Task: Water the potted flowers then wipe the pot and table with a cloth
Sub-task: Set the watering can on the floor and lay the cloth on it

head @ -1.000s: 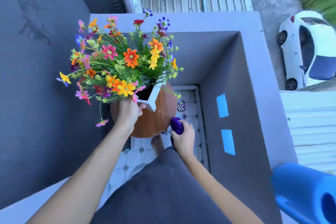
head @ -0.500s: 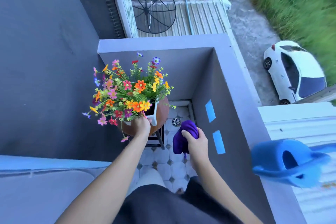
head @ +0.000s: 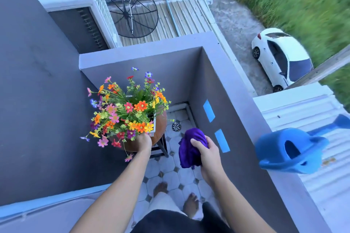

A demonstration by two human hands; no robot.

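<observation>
A bunch of colourful flowers (head: 125,108) fills a white pot (head: 154,125) that stands on a small round wooden table (head: 161,128) in the balcony corner. My left hand (head: 144,142) grips the pot's near rim, under the blooms. My right hand (head: 205,150) holds a bunched purple cloth (head: 190,149) in the air to the right of the table, apart from it. A blue watering can (head: 287,150) sits on top of the balcony wall at the right.
Grey balcony walls (head: 233,100) close in the corner, with two blue tape strips (head: 221,140) on the right wall. The tiled floor (head: 170,174) has a round drain (head: 176,126). My bare feet stand below. A white car (head: 280,58) is parked far down outside.
The view has pulled up and away from the table. My right hand has lifted the purple cloth from the table's edge into the air. My left hand stays on the pot.
</observation>
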